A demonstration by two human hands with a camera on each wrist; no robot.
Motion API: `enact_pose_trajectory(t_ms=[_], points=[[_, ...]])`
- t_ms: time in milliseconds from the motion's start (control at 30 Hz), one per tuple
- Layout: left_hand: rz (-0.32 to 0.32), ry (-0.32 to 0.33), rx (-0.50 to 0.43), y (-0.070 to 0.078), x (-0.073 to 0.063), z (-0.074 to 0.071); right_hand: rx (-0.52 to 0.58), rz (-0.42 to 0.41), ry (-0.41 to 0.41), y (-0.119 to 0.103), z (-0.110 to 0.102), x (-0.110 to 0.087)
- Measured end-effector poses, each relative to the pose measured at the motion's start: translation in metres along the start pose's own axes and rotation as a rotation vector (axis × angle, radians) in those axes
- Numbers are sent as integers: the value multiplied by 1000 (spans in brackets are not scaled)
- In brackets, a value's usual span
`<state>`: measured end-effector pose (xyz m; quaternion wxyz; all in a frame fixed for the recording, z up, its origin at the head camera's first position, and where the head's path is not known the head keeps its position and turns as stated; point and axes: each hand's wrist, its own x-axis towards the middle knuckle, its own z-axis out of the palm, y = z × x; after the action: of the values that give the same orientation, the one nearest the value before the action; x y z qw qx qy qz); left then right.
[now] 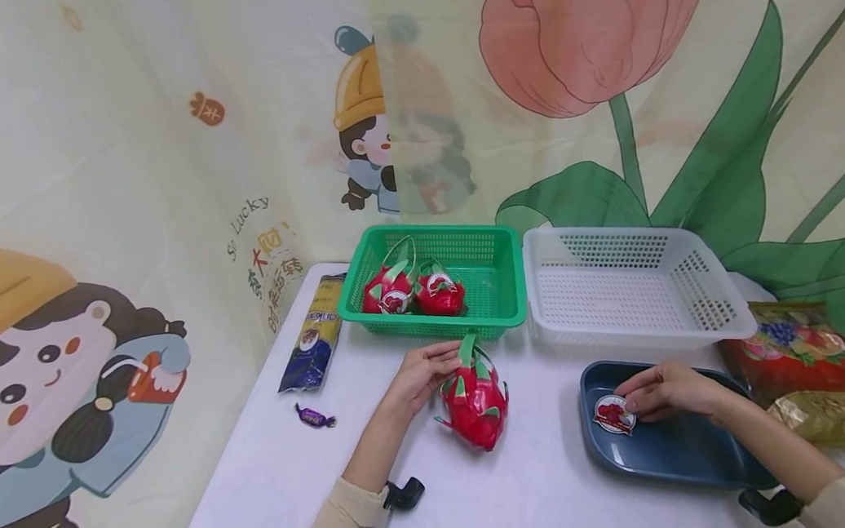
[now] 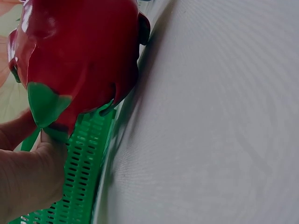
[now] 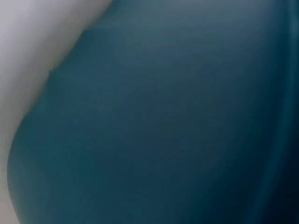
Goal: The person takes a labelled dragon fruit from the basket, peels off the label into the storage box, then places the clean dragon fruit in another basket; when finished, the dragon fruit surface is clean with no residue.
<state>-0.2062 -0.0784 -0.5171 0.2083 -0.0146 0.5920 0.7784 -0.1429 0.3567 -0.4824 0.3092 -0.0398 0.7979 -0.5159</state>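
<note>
My left hand (image 1: 424, 372) pinches the green top of a red dragon fruit (image 1: 476, 403) at the middle of the table. In the left wrist view the thumb presses against a green leaf tip of the dragon fruit (image 2: 84, 51), whose glossy red body fills the upper left. Over a dark blue tray (image 1: 672, 467), my right hand (image 1: 670, 391) pinches the edge of a round sticker (image 1: 614, 415) with a dragon fruit picture. The right wrist view shows only the blurred tray (image 3: 154, 121); hand and sticker are out of it.
Behind stands a green basket (image 1: 500, 321) with two dragon fruits (image 1: 439, 294) bearing stickers. Beside it is a white basket (image 1: 641, 332). A red and gold bag (image 1: 805, 368) lies at right. At left are a blue and gold packet (image 1: 313, 337) and a purple wrapped candy (image 1: 315, 416).
</note>
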Motion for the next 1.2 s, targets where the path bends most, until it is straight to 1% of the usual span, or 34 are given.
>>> enact_pose_trajectory(t_ms=[167,267,333,567,700,800,967,1133,1200], points=[[-6,-2,-8,0,0,0,-31,-17,-37,2,1,5],[-6,-4,-10,0,0,0,-61,-27,-23,3,2,8],[-9,-4,-13,1,0,0,-90,-35,10,4,4,10],[-28,6,-21,1,0,-1,-213,-58,175,5,15,19],[-30,8,-20,0,1,-1,-270,-59,233,1,20,24],[-31,8,-22,-1,0,0,-294,-65,255,-3,23,25],[-25,5,-18,1,-1,1,-288,-73,258,-9,23,21],[-18,-1,-14,2,-2,2,-307,-70,265,-20,17,10],[-20,-2,-18,2,-2,2,-297,-71,261,-24,16,5]])
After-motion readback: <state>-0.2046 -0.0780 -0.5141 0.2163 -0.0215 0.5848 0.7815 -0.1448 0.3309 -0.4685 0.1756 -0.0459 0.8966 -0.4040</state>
